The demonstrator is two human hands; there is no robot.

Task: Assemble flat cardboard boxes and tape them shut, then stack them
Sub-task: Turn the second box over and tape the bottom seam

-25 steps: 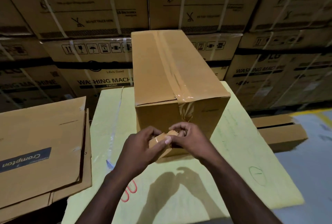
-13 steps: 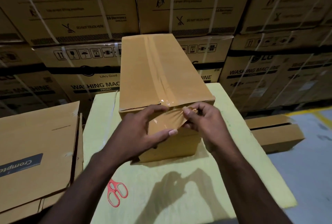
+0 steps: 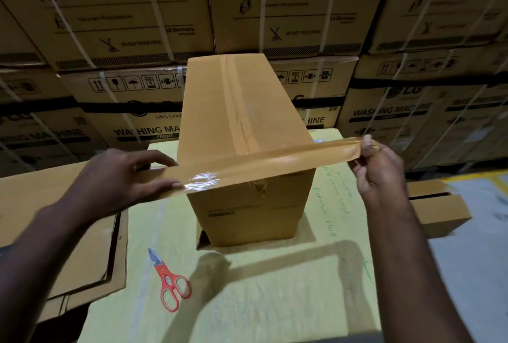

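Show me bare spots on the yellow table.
Widest: the near table, right of the scissors, before the box. Narrow strips lie between box and flat cardboard, and along the box's right. The tape between left hand and right hand crowds the box top.

Red-handled scissors (image 3: 171,286) lie closed near the left edge of a yellow-covered tabletop (image 3: 275,304), blades pointing away toward the far left. Strapped washing-machine cartons (image 3: 132,21) stand stacked in a wall behind the tabletop's far edge.

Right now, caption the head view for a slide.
Left hand and right hand stretch brown tape over a cardboard box near red scissors.
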